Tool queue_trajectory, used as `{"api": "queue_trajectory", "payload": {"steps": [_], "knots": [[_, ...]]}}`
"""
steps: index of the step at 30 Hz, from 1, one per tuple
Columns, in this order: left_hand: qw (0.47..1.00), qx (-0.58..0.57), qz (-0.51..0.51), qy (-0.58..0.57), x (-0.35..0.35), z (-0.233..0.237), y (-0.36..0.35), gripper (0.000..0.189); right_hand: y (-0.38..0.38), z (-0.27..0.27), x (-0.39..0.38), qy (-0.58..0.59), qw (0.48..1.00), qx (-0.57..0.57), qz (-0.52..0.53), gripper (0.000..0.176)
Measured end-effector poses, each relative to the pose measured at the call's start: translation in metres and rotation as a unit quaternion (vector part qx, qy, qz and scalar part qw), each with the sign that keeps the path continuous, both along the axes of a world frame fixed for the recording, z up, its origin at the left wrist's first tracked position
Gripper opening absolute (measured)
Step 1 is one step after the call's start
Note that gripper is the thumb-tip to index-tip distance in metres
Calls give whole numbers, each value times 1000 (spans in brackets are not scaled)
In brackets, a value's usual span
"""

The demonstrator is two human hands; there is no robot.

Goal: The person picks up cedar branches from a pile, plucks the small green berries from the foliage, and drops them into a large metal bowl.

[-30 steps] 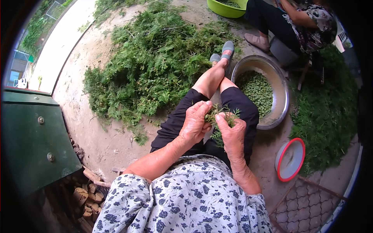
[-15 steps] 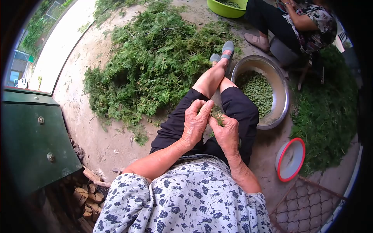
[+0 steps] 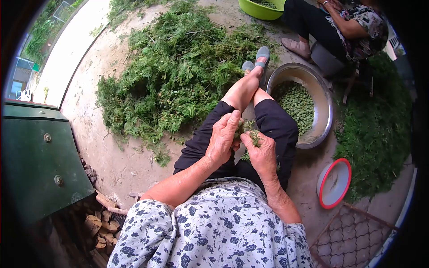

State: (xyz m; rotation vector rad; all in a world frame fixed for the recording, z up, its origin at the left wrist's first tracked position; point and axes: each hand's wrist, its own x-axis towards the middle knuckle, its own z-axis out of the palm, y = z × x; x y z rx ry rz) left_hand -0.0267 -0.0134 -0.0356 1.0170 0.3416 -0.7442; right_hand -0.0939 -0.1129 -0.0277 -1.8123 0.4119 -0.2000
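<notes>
Over my lap, my right hand (image 3: 261, 154) pinches a small evergreen sprig (image 3: 254, 135) between thumb and fingers, its leafy tips poking up. My left hand (image 3: 222, 136) is close beside it, thumb raised and fingers curled inward. Green bits show at the left fingertips, but what lies in that palm is hidden. Just right of my knees stands a wide metal basin (image 3: 327, 107), with many small round green cones (image 3: 297, 105) heaped in it.
A big pile of cut evergreen branches (image 3: 178, 76) spreads ahead and left; more branches (image 3: 375, 134) lie at right. A red-rimmed bowl (image 3: 347, 183), a green basin (image 3: 261, 12) and a metal grate (image 3: 353, 236) surround me. Another person (image 3: 353, 27) sits at upper right. Firewood (image 3: 100, 230) is at lower left.
My left thumb has lifted away from the sprig and the left hand has turned slightly, showing more green between the hands. My right hand keeps the sprig in nearly the same place.
</notes>
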Motion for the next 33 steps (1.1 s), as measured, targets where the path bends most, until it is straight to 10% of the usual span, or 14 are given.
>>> {"api": "queue_trajectory", "payload": {"steps": [6,27,33], "knots": [[979,66,44,-185,-3,-26,-6,29,9,4,1,-9,1000,-25,2,14],[999,8,8,-44,9,-8,-8,29,11,26,-13,-77,977,-195,42,7],[996,-63,-18,54,25,-13,12,33,-5,43,-10,-6,999,-33,27,11]]}}
